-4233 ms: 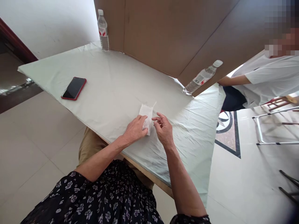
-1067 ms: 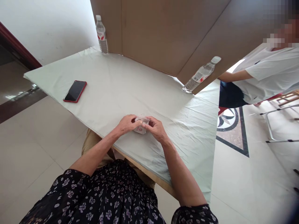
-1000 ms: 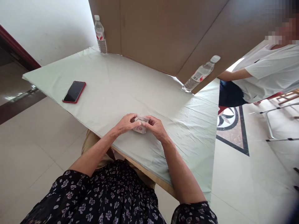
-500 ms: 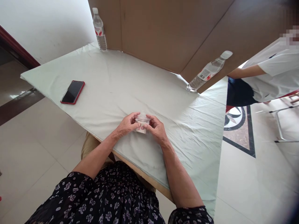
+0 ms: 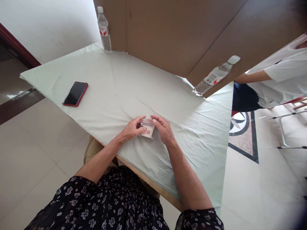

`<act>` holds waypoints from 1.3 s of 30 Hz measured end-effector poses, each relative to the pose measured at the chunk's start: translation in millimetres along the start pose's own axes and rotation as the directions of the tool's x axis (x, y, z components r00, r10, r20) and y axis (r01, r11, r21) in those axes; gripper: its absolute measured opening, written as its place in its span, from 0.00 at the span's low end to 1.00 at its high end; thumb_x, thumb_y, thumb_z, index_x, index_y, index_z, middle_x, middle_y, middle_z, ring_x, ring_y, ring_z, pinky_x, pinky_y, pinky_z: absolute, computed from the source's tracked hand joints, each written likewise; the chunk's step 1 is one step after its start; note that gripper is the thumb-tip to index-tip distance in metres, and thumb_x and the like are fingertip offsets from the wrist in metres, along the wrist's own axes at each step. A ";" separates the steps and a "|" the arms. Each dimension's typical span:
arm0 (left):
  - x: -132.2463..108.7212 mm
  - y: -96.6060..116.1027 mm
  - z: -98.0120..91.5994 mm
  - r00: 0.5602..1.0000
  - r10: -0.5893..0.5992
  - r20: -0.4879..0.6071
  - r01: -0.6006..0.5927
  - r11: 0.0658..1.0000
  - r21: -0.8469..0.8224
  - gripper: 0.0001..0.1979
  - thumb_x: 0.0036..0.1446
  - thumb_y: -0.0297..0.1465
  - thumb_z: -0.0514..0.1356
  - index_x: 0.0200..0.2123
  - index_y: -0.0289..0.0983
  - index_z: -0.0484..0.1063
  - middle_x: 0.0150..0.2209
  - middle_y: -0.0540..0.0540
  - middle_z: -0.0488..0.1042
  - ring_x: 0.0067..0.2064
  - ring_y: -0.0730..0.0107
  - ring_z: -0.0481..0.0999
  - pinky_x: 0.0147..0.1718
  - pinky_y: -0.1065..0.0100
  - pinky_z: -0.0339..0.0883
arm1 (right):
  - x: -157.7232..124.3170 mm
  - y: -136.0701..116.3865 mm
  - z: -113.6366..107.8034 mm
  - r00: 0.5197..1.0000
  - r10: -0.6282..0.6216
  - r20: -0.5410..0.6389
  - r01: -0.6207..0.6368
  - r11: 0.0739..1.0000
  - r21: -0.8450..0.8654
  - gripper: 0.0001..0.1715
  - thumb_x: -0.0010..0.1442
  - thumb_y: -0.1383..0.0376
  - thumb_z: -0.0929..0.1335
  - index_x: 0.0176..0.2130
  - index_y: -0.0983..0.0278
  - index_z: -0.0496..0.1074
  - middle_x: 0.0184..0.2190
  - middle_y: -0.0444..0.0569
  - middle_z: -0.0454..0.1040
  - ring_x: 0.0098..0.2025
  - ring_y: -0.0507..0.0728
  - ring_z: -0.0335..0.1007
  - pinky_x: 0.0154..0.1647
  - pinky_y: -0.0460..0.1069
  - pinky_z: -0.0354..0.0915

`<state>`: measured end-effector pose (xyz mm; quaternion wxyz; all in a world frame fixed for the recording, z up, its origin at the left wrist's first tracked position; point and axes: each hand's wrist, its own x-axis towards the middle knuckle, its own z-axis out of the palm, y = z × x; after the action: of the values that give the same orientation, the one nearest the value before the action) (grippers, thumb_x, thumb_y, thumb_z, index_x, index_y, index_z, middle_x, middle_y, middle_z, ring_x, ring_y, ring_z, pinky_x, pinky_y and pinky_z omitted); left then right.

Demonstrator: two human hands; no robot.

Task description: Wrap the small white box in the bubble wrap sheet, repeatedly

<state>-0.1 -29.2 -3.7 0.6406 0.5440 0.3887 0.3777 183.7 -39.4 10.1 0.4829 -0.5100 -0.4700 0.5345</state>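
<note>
A small clear plastic bag (image 5: 151, 125) holds a flat cream block with red print (image 5: 148, 131), whose exact kind I cannot make out. My left hand (image 5: 132, 128) grips the bag's left side, with the thumb lying across the block. At the upper right of the bag is my right hand (image 5: 164, 129), its thumb and fingers closed at the film near the bag's top edge. The block's left part is covered by my left thumb. Both hands rest low over the pale tablecloth (image 5: 115, 95), close to the table's near edge.
A phone in a red case (image 5: 75, 94) lies on the left of the table. One water bottle (image 5: 104, 30) stands at the back left, another (image 5: 216, 76) at the right, both by a tall brown cardboard panel (image 5: 163, 35). A person in a white shirt (image 5: 287, 76) sits beyond, right.
My right thumb has lifted off the block's front and moved up to the bag's top edge, uncovering more red print. My left hand still holds the left side.
</note>
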 end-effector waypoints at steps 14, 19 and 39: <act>5.4 -5.6 -2.5 0.997 0.075 0.001 -0.075 0.994 0.075 0.26 0.56 0.37 0.64 0.56 0.31 0.70 0.46 0.39 0.78 0.43 0.65 0.78 0.42 0.67 0.71 | 0.2 -20.8 13.0 0.954 -0.283 -0.094 0.240 0.916 -0.323 0.08 0.55 0.59 0.72 0.35 0.60 0.77 0.32 0.44 0.80 0.36 0.55 0.74 0.45 0.53 0.69; 1.1 -0.3 0.0 0.994 0.103 -0.038 -0.093 0.974 0.208 0.20 0.60 0.39 0.59 0.50 0.32 0.73 0.38 0.45 0.78 0.37 0.70 0.75 0.39 0.69 0.69 | -24.9 -14.9 18.0 0.836 -0.547 -0.055 0.387 0.657 -0.647 0.06 0.61 0.64 0.68 0.33 0.58 0.76 0.33 0.45 0.81 0.42 0.58 0.75 0.50 0.56 0.64; -1.5 -2.1 2.8 0.989 0.147 -0.028 -0.140 0.975 0.171 0.16 0.59 0.37 0.58 0.45 0.32 0.75 0.38 0.44 0.79 0.36 0.69 0.76 0.37 0.69 0.70 | -30.1 7.4 -7.6 0.895 -0.341 0.288 0.429 0.482 -0.764 0.42 0.54 0.56 0.73 0.64 0.59 0.62 0.60 0.57 0.70 0.63 0.68 0.65 0.62 0.64 0.60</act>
<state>1.9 -32.0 -5.4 0.5554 0.6149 0.3920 0.3997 191.4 -69.9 5.3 0.2792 -0.5279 -0.7858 0.1608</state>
